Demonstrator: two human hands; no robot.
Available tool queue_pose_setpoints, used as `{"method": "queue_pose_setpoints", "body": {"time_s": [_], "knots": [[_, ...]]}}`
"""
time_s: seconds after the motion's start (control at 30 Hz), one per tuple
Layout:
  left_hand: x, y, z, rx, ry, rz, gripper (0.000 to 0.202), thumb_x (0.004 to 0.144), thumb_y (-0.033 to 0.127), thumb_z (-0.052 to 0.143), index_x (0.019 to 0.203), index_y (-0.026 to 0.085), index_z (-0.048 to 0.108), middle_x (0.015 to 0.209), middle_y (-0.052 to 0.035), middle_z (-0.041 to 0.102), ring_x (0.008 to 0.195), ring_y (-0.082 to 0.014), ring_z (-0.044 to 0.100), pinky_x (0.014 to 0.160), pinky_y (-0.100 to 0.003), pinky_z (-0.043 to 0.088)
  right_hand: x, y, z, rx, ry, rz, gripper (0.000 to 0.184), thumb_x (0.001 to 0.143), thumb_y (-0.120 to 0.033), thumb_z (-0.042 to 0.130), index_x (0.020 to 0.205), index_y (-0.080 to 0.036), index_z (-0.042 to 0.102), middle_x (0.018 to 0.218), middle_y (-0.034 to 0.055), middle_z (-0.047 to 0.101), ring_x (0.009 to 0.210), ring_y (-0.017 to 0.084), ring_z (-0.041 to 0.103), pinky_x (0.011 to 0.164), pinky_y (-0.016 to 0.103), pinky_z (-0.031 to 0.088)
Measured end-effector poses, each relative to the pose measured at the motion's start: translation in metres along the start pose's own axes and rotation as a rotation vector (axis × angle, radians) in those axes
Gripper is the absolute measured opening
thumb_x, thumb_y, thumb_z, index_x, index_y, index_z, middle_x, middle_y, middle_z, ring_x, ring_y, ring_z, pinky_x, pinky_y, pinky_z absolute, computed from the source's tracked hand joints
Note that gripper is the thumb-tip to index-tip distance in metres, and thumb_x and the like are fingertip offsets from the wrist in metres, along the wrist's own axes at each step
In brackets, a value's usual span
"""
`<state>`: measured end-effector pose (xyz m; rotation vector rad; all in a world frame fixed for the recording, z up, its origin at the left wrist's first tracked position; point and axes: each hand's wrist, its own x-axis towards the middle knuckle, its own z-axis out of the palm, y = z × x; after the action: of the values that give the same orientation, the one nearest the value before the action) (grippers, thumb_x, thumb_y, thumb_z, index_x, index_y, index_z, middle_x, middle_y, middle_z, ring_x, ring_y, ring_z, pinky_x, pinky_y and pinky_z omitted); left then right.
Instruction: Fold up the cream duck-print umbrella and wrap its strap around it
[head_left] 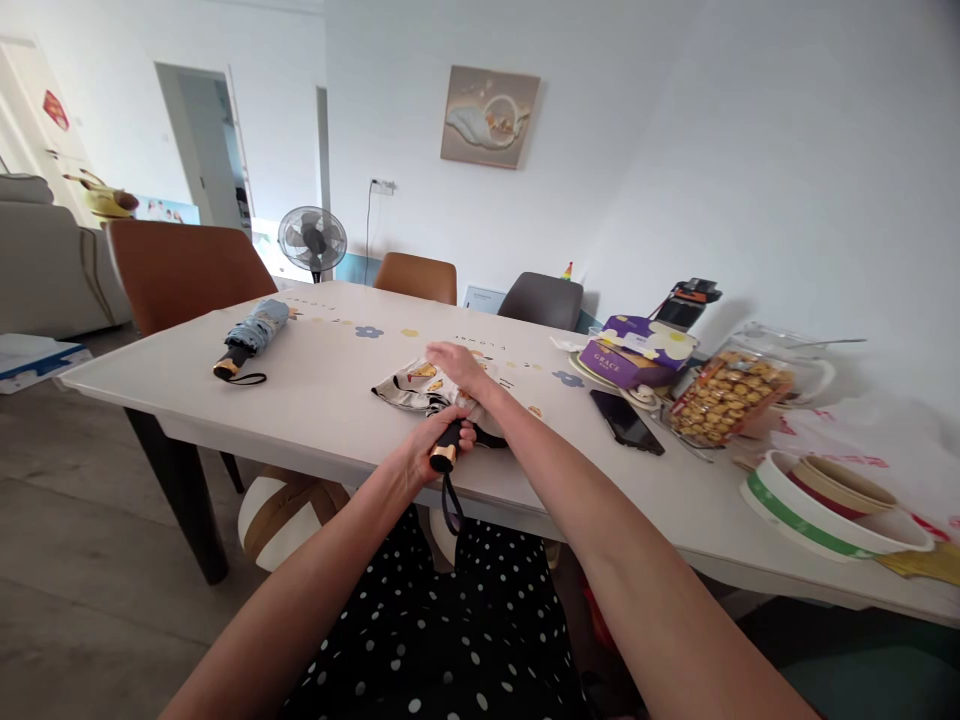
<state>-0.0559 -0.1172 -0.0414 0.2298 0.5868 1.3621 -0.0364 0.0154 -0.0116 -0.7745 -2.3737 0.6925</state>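
Note:
A folding umbrella with a pale patterned canopy (405, 388) lies loosely bunched at the table's front edge. My left hand (429, 440) is wrapped round its black handle, whose gold-trimmed end (444, 458) points toward me with a wrist strap (451, 508) hanging down. Over the top of the canopy rests my right hand (459, 366), fingers stretched out and pointing left, covering part of the fabric. A second folding umbrella (259, 328), blue-grey and rolled up, lies to the left with its black and gold handle (231, 362) toward me.
On the white table (315, 400), to the right, are a phone (626, 422), a purple box (634, 355), a clear jar of snacks (731, 395) and stacked bowls (795, 515). Chairs (416, 277) line the far side. A fan (312, 238) stands behind.

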Motion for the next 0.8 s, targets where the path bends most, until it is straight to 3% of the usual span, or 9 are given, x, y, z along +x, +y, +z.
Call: {"method": "queue_pose_setpoints", "body": {"time_s": [0.07,0.13,0.23,0.3,0.43,0.6,0.8], "knots": [[0.0,0.0,-0.001,-0.016,0.001,-0.006,0.017,0.085,0.011,0.045,0.07,0.016,0.039,0.058,0.0038,0.039,0.041,-0.0035,0.038,0.033,-0.013,0.032,-0.009,0.01,-0.013,0.045,0.197,0.021,0.034,0.087,-0.036,0.035,0.101,-0.017,0.06,0.11,0.0072,0.062,0.104,0.02,0.053,0.093,0.032,0.036],[-0.001,0.0,-0.003,-0.048,-0.027,-0.019,0.017,0.085,0.012,0.045,0.07,0.017,0.039,0.057,0.0045,0.038,0.04,-0.0039,0.037,0.032,-0.014,0.032,-0.022,0.026,-0.03,0.054,0.345,0.063,0.037,0.088,-0.037,0.03,0.105,-0.015,0.056,0.115,0.0107,0.059,0.107,0.021,0.051,0.094,0.034,0.036],[-0.005,0.001,-0.005,-0.205,-0.136,0.02,0.018,0.086,0.014,0.041,0.069,0.017,0.038,0.055,0.0052,0.035,0.04,-0.004,0.036,0.032,-0.014,0.032,-0.045,0.055,-0.059,0.152,0.64,0.2,0.026,0.08,-0.037,0.042,0.091,-0.018,0.057,0.104,0.0071,0.061,0.1,0.02,0.054,0.09,0.033,0.038],[-0.007,0.002,-0.007,-0.344,-0.189,0.084,0.017,0.085,0.014,0.04,0.069,0.018,0.036,0.055,0.0051,0.035,0.04,-0.0038,0.037,0.033,-0.013,0.033,-0.058,0.072,-0.072,0.178,0.69,0.281,0.024,0.079,-0.036,0.042,0.087,-0.018,0.055,0.1,0.0076,0.061,0.096,0.022,0.055,0.084,0.035,0.041],[-0.007,0.006,-0.011,-0.513,-0.181,0.154,0.017,0.083,0.016,0.041,0.068,0.019,0.033,0.054,0.0057,0.035,0.041,-0.0036,0.038,0.035,-0.013,0.036,-0.075,0.086,-0.068,0.241,0.638,0.347,0.023,0.078,-0.038,0.042,0.088,-0.019,0.052,0.096,0.0072,0.061,0.085,0.021,0.058,0.07,0.032,0.046],[-0.006,0.007,-0.012,-0.489,-0.163,0.165,0.017,0.083,0.016,0.041,0.068,0.019,0.033,0.054,0.0058,0.035,0.042,-0.0037,0.04,0.037,-0.013,0.037,-0.084,0.079,-0.047,0.293,0.458,0.329,0.028,0.077,-0.047,0.052,0.081,-0.019,0.056,0.084,0.0054,0.063,0.073,0.019,0.058,0.062,0.028,0.045],[-0.006,0.007,-0.015,-0.463,-0.178,0.168,0.016,0.083,0.019,0.042,0.069,0.018,0.035,0.055,0.0052,0.037,0.043,-0.004,0.04,0.038,-0.013,0.038,-0.093,0.077,-0.057,0.377,0.348,0.38,0.04,0.079,-0.056,0.051,0.078,-0.017,0.058,0.082,0.0075,0.063,0.062,0.016,0.057,0.044,0.024,0.042]]}}
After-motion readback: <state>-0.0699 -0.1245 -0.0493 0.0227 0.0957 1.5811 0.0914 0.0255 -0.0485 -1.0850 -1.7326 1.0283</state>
